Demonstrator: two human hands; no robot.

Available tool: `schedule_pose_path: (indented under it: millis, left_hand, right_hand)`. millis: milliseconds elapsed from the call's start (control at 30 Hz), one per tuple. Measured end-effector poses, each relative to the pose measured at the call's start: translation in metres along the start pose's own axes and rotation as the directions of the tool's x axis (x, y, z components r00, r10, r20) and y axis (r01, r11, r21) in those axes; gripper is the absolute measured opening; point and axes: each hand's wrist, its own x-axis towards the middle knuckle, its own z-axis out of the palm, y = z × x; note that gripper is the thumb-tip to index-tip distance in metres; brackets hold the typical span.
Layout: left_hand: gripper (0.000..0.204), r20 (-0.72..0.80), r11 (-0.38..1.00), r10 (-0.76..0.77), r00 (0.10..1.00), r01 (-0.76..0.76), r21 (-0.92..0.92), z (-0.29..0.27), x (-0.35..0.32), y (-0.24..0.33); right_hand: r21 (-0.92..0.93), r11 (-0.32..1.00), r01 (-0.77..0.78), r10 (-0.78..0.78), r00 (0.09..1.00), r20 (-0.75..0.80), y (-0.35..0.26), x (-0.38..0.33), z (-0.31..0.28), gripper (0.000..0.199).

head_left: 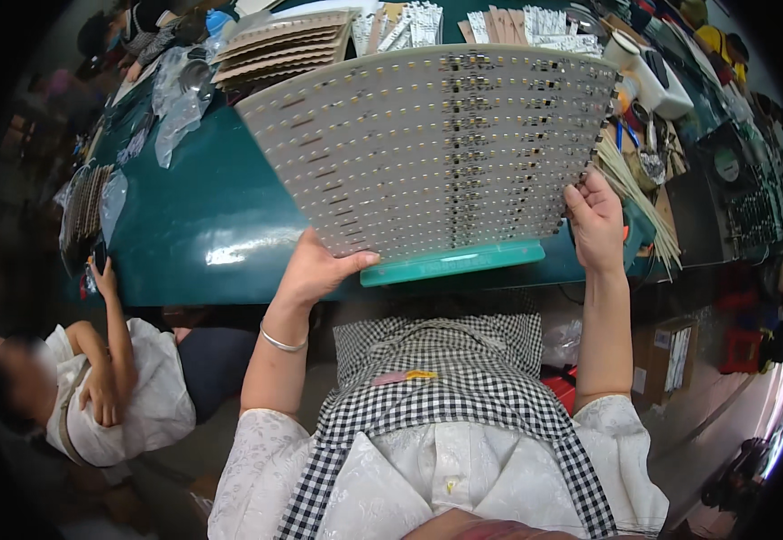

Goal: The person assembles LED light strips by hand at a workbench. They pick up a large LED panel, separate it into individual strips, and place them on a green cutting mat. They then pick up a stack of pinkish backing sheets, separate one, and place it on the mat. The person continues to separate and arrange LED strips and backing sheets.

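Between my two hands, a large pale circuit board panel (400, 135) is held up at a tilt, covered with rows of small LEDs and dark components. My left hand (317, 270) grips its lower left corner, thumb laid over the front. My right hand (597, 220) pinches its right edge between thumb and fingers. Under the panel's near edge lies a green tray (454, 263), whose front rim shows; the panel hides the rest of it.
On the green table (202, 207), a stack of brown corrugated sheets (283, 43) and bundles of white strips (409, 25) stand at the back. Thin sticks (639, 198) and a white bottle (661, 85) are at the right. A seated person (121, 387) is at the left.
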Motion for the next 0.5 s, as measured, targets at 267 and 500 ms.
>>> schedule_pose_path:
  millis: [267,500]
  left_hand:
    - [0.049,-0.007,0.999,-0.026,1.000,0.025,-0.031,0.014,-0.003,0.006]
    - [0.044,0.019,0.995,-0.089,0.996,0.089,0.036,0.013,0.009,-0.002]
  right_hand:
    - [-0.138,0.988,-0.068,0.079,0.994,0.073,-0.014,0.007,-0.003,0.028]
    - [-0.084,0.987,-0.135,0.141,0.987,0.073,-0.013,0.012,-0.007,0.028]
